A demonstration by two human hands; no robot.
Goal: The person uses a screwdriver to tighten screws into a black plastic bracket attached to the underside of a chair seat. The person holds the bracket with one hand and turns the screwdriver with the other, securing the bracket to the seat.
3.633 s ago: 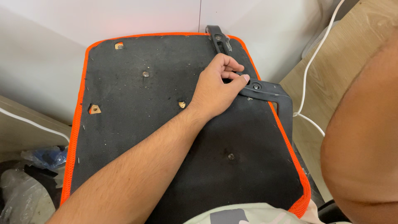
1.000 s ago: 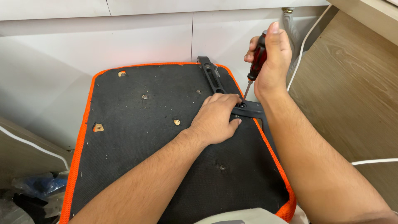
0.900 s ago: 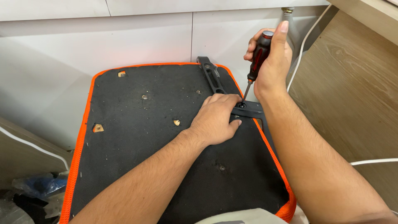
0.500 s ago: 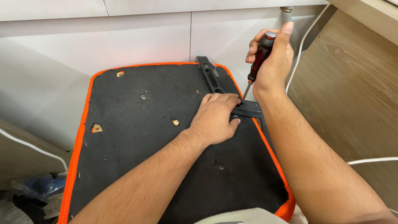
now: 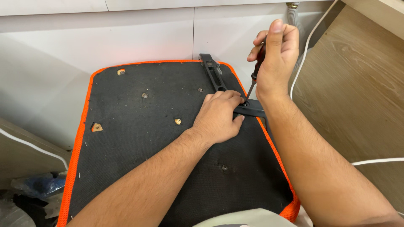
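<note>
With our left hand (image 5: pixel 219 117) pressing the black bracket (image 5: pixel 252 110) flat against the upturned seat base (image 5: pixel 139 138), our right hand (image 5: pixel 275 54) clenched round the screwdriver (image 5: pixel 254 77), we should keep its shaft square to the screw.

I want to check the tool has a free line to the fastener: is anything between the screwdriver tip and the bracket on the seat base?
Nothing visible. The screwdriver in the right hand already has its tip down on the black bracket. The left hand rests beside the tip, fingers close to it but not across the shaft.
</note>
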